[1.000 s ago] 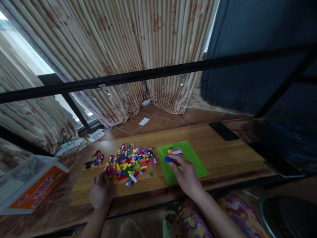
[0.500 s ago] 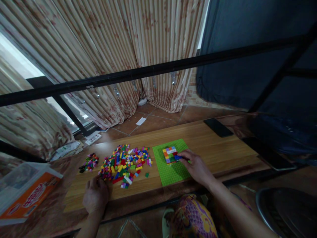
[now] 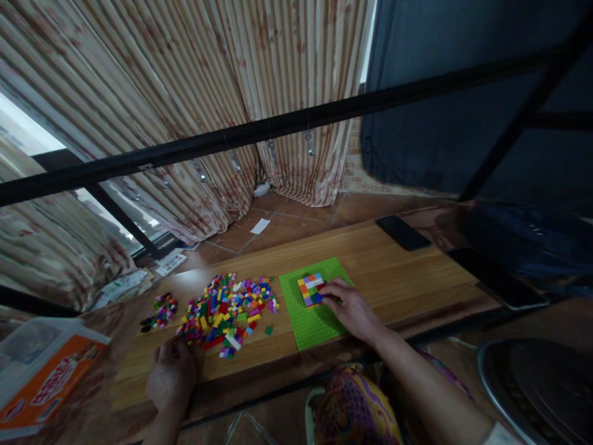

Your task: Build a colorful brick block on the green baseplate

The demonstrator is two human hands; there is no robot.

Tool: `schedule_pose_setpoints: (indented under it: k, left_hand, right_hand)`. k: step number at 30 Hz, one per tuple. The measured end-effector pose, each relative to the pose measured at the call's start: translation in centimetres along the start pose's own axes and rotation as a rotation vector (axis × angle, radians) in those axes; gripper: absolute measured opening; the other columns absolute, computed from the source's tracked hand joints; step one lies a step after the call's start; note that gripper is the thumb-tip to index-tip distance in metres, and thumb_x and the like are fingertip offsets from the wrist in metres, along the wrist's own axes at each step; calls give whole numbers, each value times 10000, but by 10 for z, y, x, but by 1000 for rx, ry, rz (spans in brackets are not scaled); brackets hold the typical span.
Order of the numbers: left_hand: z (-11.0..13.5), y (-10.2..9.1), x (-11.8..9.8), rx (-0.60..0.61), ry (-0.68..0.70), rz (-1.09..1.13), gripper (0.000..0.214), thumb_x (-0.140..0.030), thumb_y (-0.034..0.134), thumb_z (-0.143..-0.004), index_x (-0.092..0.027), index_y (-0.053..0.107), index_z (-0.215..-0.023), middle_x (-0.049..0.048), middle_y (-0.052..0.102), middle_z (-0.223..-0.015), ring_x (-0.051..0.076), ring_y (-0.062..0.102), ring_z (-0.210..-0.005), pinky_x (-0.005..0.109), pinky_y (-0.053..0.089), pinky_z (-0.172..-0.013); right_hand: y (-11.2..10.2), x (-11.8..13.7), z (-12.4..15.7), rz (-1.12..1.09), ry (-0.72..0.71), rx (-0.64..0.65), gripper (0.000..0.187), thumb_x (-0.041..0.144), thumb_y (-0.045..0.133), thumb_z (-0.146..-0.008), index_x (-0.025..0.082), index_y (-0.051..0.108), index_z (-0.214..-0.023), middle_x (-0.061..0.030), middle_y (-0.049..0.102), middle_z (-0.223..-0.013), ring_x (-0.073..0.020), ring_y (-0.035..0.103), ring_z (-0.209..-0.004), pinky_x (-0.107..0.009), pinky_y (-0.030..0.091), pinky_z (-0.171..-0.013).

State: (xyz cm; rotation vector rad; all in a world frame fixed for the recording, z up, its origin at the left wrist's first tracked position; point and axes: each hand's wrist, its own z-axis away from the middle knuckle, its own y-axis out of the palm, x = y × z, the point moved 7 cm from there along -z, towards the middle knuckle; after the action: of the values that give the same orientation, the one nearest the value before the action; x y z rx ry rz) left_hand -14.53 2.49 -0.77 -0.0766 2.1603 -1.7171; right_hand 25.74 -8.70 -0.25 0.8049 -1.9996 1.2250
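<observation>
My right hand (image 3: 349,307) is at the right side of a small flat build of coloured bricks (image 3: 311,285). Its fingers are closed at a blue brick (image 3: 318,298), and the fingertips partly cover that corner. Under the build lies a green studded baseplate (image 3: 296,324). My left hand (image 3: 172,374) rests on the table at the near left edge of a loose brick pile (image 3: 231,312). Its fingers are curled together; what they may hold is hidden.
A wooden board (image 3: 370,266) carries everything. Darker small pieces (image 3: 160,312) form a separate heap at left. A clear plastic box with an orange label (image 3: 53,377) stands far left. Two dark phone-like slabs (image 3: 402,232) lie at right. A black rail (image 3: 287,127) crosses behind.
My right hand has moved slightly left over the build, bringing the blue brick against its near right part. My left hand stays by the pile. The whole view has shifted a little.
</observation>
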Motion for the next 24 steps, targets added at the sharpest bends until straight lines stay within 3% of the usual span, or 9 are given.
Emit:
schedule_pose_setpoints:
  k: [7,11,15,16,18,21,24]
  left_hand:
    - [-7,1,5,-26,69,-11,356,-334,401,-908,-151,638,-1100,145,654,-1110,272,635,-903,322,461,-664]
    - [-8,-2,13,0,9,99,387,-378,386,-907,-164,638,-1109,137,686,-980,265,639,-808,317,455,-604]
    - [12,-16,2,-136,-14,234,394,-388,417,-889,-169,597,-1164,110,679,-926,246,634,-762,315,470,-594]
    - [22,-19,-7,-171,-6,263,391,-382,419,-887,-169,594,-1164,101,674,-898,242,633,-754,319,476,-601]
    - [45,-15,-36,-130,88,378,361,-388,482,-853,-167,617,-1105,81,668,-867,226,632,-736,316,493,-616]
    - [95,-8,-110,35,443,607,291,-373,498,-857,-164,648,-994,82,661,-930,200,634,-793,309,527,-702]
    - [143,-2,-177,163,701,679,260,-289,472,-894,-190,653,-1053,80,657,-990,188,636,-899,308,530,-794]
  right_hand:
    - [4,-1,3,49,-41,17,249,127,556,-855,242,658,-1051,-44,598,-1024,-176,597,-952,-348,472,-882]
    - [3,1,1,95,-33,15,221,105,565,-845,235,647,-1004,-37,591,-1007,-180,580,-964,-348,460,-882]
    - [-2,3,-2,89,-23,-18,199,100,567,-842,227,627,-984,-36,583,-994,-180,571,-962,-341,456,-864]
    - [-3,2,-3,86,-19,-25,195,100,564,-843,225,626,-981,-36,581,-988,-180,571,-957,-340,455,-862]
    - [-3,-1,-4,76,-16,-20,201,93,556,-842,225,630,-975,-35,577,-989,-177,571,-952,-339,451,-865]
    - [0,-6,-5,40,-4,-2,226,76,565,-820,225,642,-971,-30,573,-991,-170,571,-939,-336,451,-865]
    - [0,-10,-5,7,23,-14,242,76,579,-803,229,654,-975,-26,578,-971,-165,574,-909,-336,456,-849]
